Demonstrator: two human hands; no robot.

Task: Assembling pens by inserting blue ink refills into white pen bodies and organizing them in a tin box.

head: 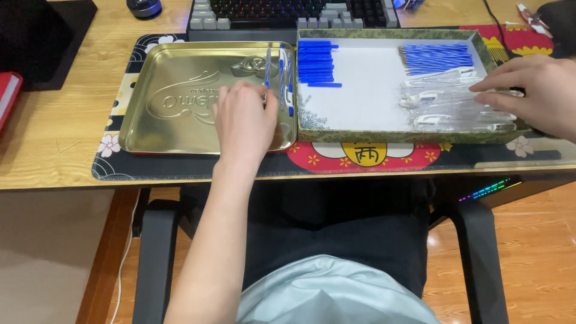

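Pens (284,75) at left hand (243,120) fingertips.

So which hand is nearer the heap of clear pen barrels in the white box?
Right. The right hand has its fingertips on the clear pen barrels; the left hand is over the gold tin tray.

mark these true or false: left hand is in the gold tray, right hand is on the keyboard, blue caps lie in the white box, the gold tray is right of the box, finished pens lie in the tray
1. The left hand is in the gold tray. True.
2. The right hand is on the keyboard. False: it rests on the clear barrels in the white box.
3. Blue caps lie in the white box. True.
4. The gold tray is right of the box. False: it sits to the left.
5. Pens lie in the tray. True, by its right edge.
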